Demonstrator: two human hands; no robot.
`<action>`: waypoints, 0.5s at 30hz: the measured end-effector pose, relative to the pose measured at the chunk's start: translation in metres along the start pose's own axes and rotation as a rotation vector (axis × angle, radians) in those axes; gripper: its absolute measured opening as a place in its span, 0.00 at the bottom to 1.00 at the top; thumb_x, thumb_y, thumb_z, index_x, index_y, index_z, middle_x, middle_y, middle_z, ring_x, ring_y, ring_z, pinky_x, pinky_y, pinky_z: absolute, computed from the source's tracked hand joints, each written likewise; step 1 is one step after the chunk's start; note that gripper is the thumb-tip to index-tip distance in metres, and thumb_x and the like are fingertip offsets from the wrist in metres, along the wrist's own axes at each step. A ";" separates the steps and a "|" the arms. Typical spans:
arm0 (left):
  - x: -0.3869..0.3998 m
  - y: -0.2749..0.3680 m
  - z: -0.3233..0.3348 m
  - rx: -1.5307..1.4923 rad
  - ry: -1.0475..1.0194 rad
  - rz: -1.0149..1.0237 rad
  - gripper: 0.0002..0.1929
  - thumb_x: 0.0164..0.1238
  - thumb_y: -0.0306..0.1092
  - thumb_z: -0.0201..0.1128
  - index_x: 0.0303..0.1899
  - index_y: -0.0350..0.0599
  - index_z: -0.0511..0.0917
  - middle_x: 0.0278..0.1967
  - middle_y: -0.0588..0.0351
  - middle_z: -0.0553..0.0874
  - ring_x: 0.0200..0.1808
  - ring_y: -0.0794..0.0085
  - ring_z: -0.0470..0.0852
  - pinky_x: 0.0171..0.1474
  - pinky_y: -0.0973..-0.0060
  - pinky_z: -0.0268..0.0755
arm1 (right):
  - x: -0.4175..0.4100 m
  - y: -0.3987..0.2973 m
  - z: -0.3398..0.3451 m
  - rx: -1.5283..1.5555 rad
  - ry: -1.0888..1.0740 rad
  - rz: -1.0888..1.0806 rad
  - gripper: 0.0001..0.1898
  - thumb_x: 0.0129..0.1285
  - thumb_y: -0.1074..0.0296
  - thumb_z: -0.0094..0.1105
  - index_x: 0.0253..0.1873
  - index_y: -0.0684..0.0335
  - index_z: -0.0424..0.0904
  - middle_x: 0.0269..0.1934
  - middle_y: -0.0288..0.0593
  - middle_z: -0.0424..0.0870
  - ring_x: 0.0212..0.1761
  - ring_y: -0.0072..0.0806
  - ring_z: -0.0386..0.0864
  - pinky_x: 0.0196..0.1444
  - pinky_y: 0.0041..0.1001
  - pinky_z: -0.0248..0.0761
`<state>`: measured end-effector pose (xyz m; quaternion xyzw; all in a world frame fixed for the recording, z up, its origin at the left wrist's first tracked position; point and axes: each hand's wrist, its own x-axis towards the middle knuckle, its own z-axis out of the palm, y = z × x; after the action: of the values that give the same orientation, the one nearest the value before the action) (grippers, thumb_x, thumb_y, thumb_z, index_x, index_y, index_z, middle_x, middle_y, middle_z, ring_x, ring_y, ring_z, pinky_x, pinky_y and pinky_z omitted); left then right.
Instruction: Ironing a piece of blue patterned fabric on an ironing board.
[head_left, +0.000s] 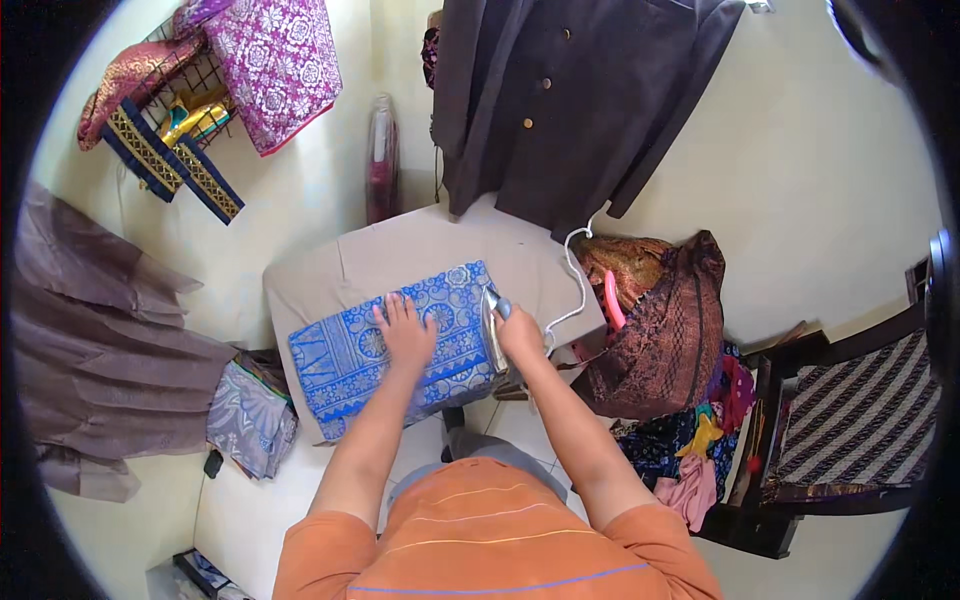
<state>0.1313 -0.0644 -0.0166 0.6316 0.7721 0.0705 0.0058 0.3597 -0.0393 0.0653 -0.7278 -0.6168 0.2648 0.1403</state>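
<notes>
A folded blue cloth (330, 375) with a silver-grey woven pattern lies across the near side of a padded ironing table (420, 240) covered in beige fabric. Flat on its upper middle rests my left hand (406, 334), fingers spread, holding nothing. My right hand (517, 331) grips the handle of an electric iron (491, 330) at the cloth's right end. The iron's soleplate stands tilted on its side edge there; whether it touches the cloth I cannot tell. From the iron a white cord (576, 289) runs up past the table's right side.
Above the table's far edge hangs a dark buttoned jacket (555, 112). A basket under brown patterned cloth (652, 352) with a pink hanger (614, 298) crowds the right side. Folded grey cloths (251, 420) and a sheer brown garment (112, 352) are at left. A wire rack (199, 75) holds cloths.
</notes>
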 end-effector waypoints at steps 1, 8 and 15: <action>0.000 0.011 0.000 -0.064 0.033 0.035 0.38 0.75 0.60 0.58 0.79 0.51 0.67 0.82 0.42 0.62 0.85 0.49 0.54 0.84 0.43 0.35 | 0.001 0.000 0.000 -0.006 0.006 0.005 0.26 0.73 0.45 0.61 0.52 0.69 0.82 0.47 0.68 0.87 0.51 0.65 0.85 0.54 0.55 0.78; 0.001 0.045 0.005 -0.268 0.055 0.252 0.36 0.77 0.58 0.55 0.80 0.52 0.66 0.82 0.41 0.62 0.84 0.48 0.54 0.84 0.42 0.36 | 0.024 -0.014 0.005 -0.023 0.052 -0.022 0.23 0.74 0.48 0.60 0.49 0.69 0.82 0.44 0.66 0.88 0.48 0.63 0.87 0.51 0.54 0.80; 0.001 0.043 0.002 -0.256 0.016 0.234 0.34 0.79 0.56 0.54 0.79 0.53 0.67 0.82 0.42 0.62 0.84 0.48 0.55 0.84 0.42 0.36 | 0.062 -0.034 0.012 -0.021 0.075 -0.041 0.22 0.73 0.49 0.61 0.48 0.68 0.82 0.44 0.65 0.89 0.47 0.62 0.88 0.50 0.53 0.81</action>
<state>0.1734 -0.0554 -0.0135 0.7105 0.6782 0.1734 0.0715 0.3308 0.0261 0.0607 -0.7259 -0.6287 0.2278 0.1611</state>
